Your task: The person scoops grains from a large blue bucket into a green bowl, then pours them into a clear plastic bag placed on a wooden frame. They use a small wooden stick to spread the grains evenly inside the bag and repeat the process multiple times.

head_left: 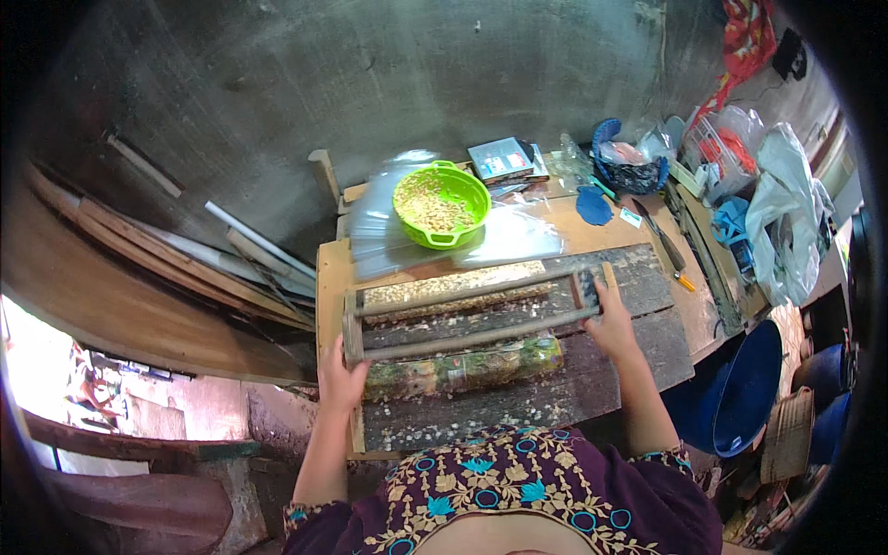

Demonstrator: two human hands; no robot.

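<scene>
A long rectangular wooden frame [481, 341], slightly blurred, is held at both ends over a dark wooden board [615, 370]. My left hand [342, 379] grips its left end; my right hand [612, 324] is closed around the right end. Just behind the frame's far rail, a long flat slab of pale pieces [499, 276] lies on the board. Nearer to me, a long green and brown bundle [467, 368], seemingly in clear plastic, lies parallel to the frame. Pale crumbs are scattered around both. Beyond stands a green colander-like bowl [447, 239] partly filled with pale pieces.
Clear plastic sheets [523, 231] lie under the bowl. A flat scale-like device [504, 159] sits behind it. To the right are a knife [666, 242] with an orange-tipped handle, a blue basket [631, 171] and plastic bags [786, 217]. Blue tubs [747, 388] stand beyond the table's right edge.
</scene>
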